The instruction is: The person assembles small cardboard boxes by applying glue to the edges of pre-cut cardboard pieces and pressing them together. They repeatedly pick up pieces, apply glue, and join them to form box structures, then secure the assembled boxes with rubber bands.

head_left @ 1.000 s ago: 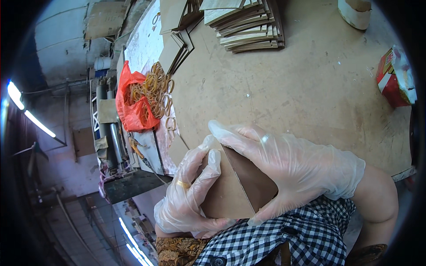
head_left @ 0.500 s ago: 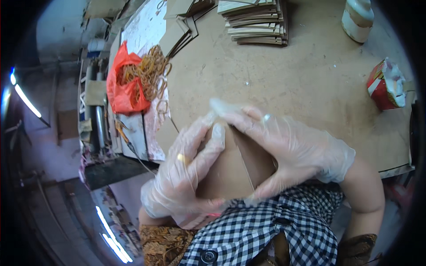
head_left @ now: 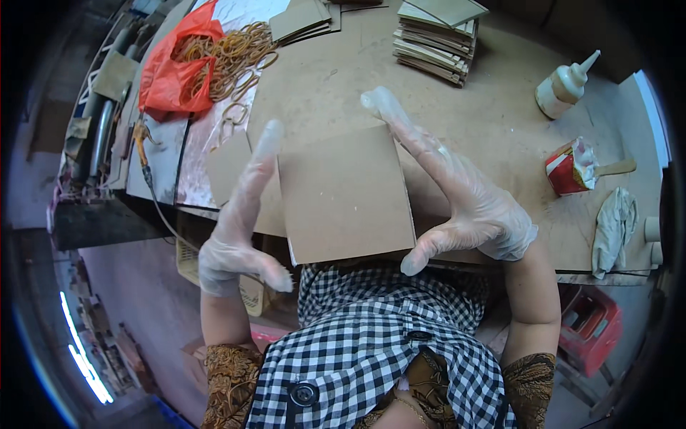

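Observation:
A square brown board piece (head_left: pixel 346 196) lies between my hands at the table's near edge, one flat face up. Its depth underneath is hidden. My left hand (head_left: pixel 239 222), in a clear thin glove, stands at its left side with fingers and thumb spread apart. On the right side, my right hand (head_left: pixel 461 196), gloved the same way, is also spread, thumb by the lower right corner and forefinger past the upper right corner. Both hands look open and close to the board's edges. Whether any finger touches it, I cannot tell.
Rubber bands (head_left: pixel 239 61) spill from a red plastic bag (head_left: pixel 175 82) at the left. Stacked boards (head_left: pixel 436 46) stand at the back. To the right are a glue bottle (head_left: pixel 564 89), a red tub (head_left: pixel 568 171) with a wooden stick, and a pale glove (head_left: pixel 614 229).
My hands have come off the board piece and spread apart to either side. It was tilted with two faces meeting at an edge; now one square face shows. The view has shifted.

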A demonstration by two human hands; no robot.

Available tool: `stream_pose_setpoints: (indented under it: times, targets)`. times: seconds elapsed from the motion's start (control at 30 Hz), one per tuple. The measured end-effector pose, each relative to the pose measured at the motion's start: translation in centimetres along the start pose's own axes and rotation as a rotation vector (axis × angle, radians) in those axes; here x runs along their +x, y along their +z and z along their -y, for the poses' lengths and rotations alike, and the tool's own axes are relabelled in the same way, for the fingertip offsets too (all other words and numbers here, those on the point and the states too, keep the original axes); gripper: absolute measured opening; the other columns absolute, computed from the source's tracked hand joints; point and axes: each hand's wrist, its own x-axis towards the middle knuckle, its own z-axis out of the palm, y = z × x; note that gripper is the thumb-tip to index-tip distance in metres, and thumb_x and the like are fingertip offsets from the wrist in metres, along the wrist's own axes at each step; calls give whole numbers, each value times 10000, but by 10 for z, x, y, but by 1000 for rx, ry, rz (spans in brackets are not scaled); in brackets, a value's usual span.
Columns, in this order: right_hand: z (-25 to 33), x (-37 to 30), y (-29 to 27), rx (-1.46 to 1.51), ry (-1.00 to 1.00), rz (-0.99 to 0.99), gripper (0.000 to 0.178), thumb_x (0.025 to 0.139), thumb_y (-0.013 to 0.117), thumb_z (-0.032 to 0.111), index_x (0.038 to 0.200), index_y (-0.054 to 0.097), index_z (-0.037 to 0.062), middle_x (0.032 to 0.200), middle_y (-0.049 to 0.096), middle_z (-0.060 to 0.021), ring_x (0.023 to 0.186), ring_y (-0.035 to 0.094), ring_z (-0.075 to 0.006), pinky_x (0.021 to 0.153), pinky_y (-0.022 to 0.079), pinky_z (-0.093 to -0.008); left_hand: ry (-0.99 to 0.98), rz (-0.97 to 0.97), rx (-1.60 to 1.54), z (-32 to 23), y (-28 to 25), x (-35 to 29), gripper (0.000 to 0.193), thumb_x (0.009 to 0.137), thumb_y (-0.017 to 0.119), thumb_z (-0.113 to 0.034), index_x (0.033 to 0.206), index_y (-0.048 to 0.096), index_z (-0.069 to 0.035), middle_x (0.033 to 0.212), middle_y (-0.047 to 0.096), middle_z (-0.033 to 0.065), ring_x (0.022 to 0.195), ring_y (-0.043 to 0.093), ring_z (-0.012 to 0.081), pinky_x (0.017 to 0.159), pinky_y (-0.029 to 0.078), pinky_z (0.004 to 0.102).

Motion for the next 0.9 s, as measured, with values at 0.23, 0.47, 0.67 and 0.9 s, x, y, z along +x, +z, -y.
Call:
stream_pose_setpoints:
  times: [0.23, 0.47, 0.67, 0.9]
  targets:
    - [6, 2, 2, -9, 53, 14, 1341, 477, 820, 641, 1521, 265, 7, 1587, 258, -188, 1481, 205, -360, 1196, 191, -465, 83, -37, 107, 18, 12, -3, 1217, 462, 903, -499, 1472, 404, -39, 1549, 314, 233, 1464, 255, 358, 1180, 210, 453]
    - [15, 0, 0, 3, 151, 27, 1293, 511, 828, 631, 1516, 290, 21, 1571, 285, -209, 1471, 228, -373, 1193, 204, -465, 76, -28, 175, 14, 13, -6, 1132, 536, 898, -510, 1465, 420, -72, 1539, 319, 235, 1449, 281, 368, 1168, 264, 463]
    - [10, 1, 12, 78, 186, -16, 1475, 325, 822, 674, 1511, 285, -21, 1582, 261, -205, 1474, 236, -338, 1194, 188, -458, 85, -66, 103, 26, 12, -15, 1258, 427, 895, -557, 1455, 423, -6, 1552, 309, 229, 1467, 257, 336, 1179, 224, 447]
    - [20, 6, 23, 386, 250, -183, 1387, 434, 872, 599, 1520, 263, -12, 1591, 242, -200, 1478, 219, -338, 1189, 212, -463, 143, -51, 56, 28, 16, -5, 1123, 555, 905, -484, 1450, 419, -12, 1533, 336, 224, 1463, 249, 353, 1180, 229, 465]
